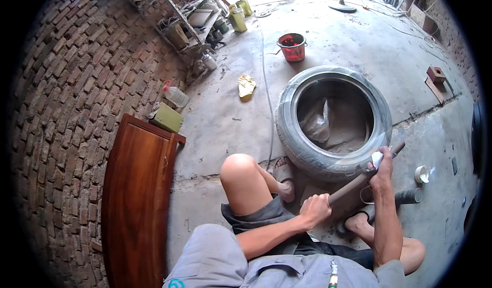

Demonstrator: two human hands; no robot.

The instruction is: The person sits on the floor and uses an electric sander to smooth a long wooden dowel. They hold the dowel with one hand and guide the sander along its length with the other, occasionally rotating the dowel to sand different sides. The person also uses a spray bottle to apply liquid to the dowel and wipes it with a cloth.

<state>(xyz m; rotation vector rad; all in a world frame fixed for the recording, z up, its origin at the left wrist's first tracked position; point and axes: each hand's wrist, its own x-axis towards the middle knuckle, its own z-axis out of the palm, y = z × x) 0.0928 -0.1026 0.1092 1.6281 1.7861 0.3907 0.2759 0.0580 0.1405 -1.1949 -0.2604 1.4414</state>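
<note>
Grey tyre (333, 121) holds a plastic bag (316, 124) (crumpled); both hands' fingers (313, 206) clench a wooden rod (359, 178).

We look steeply down from our own head, facing forward over our knees, close to the tyre (333, 121) on the concrete floor (225, 124) ahead.
</note>
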